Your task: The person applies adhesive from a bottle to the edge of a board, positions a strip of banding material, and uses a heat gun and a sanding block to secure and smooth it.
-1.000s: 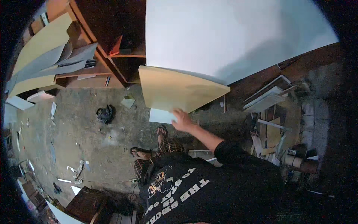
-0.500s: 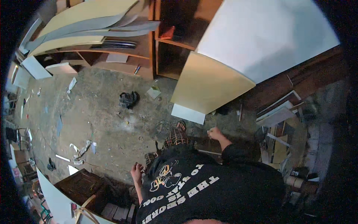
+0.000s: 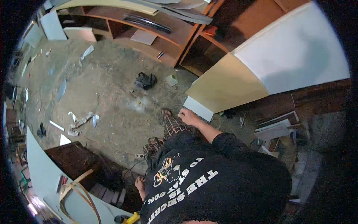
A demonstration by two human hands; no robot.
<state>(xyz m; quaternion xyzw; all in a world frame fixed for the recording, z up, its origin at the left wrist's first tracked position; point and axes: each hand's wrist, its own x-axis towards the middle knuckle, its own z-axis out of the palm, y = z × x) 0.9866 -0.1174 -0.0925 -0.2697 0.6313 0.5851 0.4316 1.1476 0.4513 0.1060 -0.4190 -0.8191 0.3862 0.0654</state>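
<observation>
My right hand [image 3: 188, 116] is held out in front of my body, over the floor by my plaid-trousered leg [image 3: 174, 125]. Its fingers are curled closed, and no object shows in them. A white panel [image 3: 199, 108] lies just beyond that hand, at the foot of a tan board [image 3: 229, 80]. Down at my left side, beside my black shirt, hangs my left hand [image 3: 140, 183]. Its fingers are bent inward with nothing visible in them. Near it on the floor are a socket outlet [image 3: 139, 156] and a dark cable.
Brown shelving [image 3: 164, 48] runs along the back. A large white board [image 3: 298, 48] stands at far right, with stacked offcuts [image 3: 274, 128] below. A black bag [image 3: 144, 80] and scraps litter the floor. At lower left, a pale panel [image 3: 41, 164] carries coiled edging strip [image 3: 84, 198].
My view has turned and moved, bringing a yellow-and-black tool into the lower edge. My right hand has swung forward and left across my body; my left hand has dropped back.
</observation>
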